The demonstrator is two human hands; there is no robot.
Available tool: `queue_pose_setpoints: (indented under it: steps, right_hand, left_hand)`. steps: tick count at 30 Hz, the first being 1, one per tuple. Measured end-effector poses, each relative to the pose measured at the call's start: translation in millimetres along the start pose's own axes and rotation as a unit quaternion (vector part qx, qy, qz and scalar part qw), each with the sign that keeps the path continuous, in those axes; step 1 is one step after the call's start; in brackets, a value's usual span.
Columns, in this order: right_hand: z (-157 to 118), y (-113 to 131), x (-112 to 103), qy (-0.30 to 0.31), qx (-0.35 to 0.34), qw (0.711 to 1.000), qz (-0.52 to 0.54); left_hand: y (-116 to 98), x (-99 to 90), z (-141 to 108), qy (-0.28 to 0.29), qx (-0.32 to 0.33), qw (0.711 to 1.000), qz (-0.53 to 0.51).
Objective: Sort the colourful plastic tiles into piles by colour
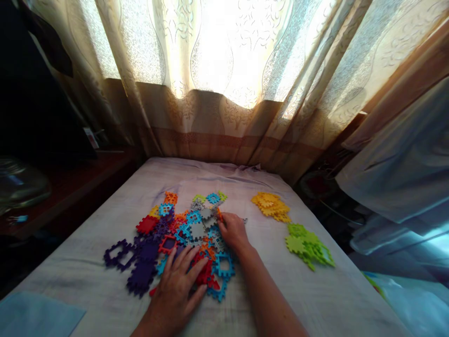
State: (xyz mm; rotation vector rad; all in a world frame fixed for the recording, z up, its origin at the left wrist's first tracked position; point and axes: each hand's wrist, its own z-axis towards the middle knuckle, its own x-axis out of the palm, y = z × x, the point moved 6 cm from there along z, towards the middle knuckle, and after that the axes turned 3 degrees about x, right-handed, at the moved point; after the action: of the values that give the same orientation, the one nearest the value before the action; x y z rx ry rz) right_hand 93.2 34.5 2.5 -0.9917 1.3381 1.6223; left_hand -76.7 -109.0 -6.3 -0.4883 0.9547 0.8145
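Note:
A mixed heap of toothed plastic building tiles lies in front of me, with purple tiles (142, 271) on its left, grey tiles (198, 230) in its middle and blue tiles (223, 265) at its right edge. My left hand (180, 285) rests on the near side of the heap, fingers spread over red tiles (203, 271). At the heap's far right, my right hand (233, 231) is curled, its fingertips closed at a small orange tile (219, 214). A bit of grey (245, 220) shows just past its knuckles. The palm side of that hand is hidden.
Yellow tiles (271, 206) form a separate pile to the right, with lime green tiles (308, 245) nearer me. A light blue cloth (38, 313) lies at the bed's (266, 290) near left corner. Curtains (217, 126) hang behind; a dark shelf (87, 182) stands left.

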Motion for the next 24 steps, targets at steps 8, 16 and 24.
queue_pose_setpoints:
  steps: [8, 16, 24]
  right_hand:
    - [-41, 23, -11, -0.067, -0.065, 0.992, 0.079]
    - [-89, 33, 1, -0.134, -0.066, 0.977, 0.153]
    - [-121, -37, -4, -0.217, 0.036, 0.956, 0.197]
  left_hand:
    - [0, -2.2, 2, -0.034, -0.001, 0.999, 0.001]
    - [-1, -9.5, 2, -0.101, -0.016, 0.995, -0.005]
    - [1, -8.7, 0, -0.104, -0.012, 0.994, -0.027]
